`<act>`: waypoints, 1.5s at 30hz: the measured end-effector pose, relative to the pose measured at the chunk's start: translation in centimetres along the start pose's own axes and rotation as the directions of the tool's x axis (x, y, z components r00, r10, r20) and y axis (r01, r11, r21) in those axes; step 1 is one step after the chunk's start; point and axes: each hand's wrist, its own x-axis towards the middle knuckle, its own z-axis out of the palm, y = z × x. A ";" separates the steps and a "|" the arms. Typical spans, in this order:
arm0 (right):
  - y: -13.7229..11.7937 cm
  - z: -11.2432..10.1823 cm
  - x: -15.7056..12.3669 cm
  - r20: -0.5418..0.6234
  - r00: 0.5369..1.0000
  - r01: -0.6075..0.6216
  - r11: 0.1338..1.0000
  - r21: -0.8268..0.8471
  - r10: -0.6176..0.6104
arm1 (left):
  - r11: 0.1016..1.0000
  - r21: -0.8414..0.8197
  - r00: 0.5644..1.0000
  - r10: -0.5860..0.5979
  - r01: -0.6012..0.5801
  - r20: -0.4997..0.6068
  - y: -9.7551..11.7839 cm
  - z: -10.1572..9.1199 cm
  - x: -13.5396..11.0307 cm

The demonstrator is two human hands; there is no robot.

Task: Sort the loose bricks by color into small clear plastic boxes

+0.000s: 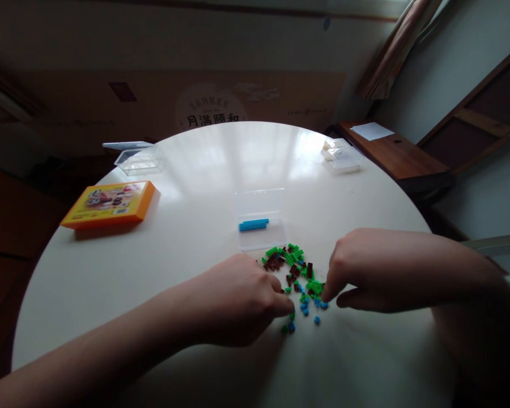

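A pile of small green, brown and blue building bricks [295,266] lies on the white table between my hands. My left hand [250,297] is at the pile's left edge, its fingers curled and closed just above a few green and blue bricks. What its fingertips hold, if anything, is hidden. My right hand [357,272] reaches in from the right. Its index finger points down at the blue bricks [323,305], and its thumb is apart from it. Behind the pile lies an open clear plastic box [276,232] holding blue brick strips [254,225].
An orange and yellow box [110,203] lies at the left of the round white table [187,170]. Clear containers [139,162] stand at the back left, and more clear boxes [342,157] at the back right. A brown wooden desk [403,153] with paper is beyond.
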 end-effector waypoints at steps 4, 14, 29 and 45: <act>0.6 0.0 -0.1 0.002 0.999 -0.039 0.999 -0.027 0.039 | 0.998 -0.014 0.998 0.059 -0.058 0.029 0.9 0.0 0.0; 0.1 0.3 0.8 0.003 0.999 0.032 0.999 0.014 -0.032 | 0.995 0.011 0.995 0.095 -0.095 0.034 1.3 0.6 0.3; 0.4 -0.3 1.1 -0.017 0.999 0.033 0.997 0.067 -0.032 | 0.990 -0.056 0.984 0.138 -0.132 0.116 2.3 0.1 -0.2; 1.0 -0.6 1.6 -0.026 0.999 0.031 0.997 0.071 -0.029 | 0.952 -0.091 0.923 -0.258 0.294 0.284 2.4 -1.3 -3.5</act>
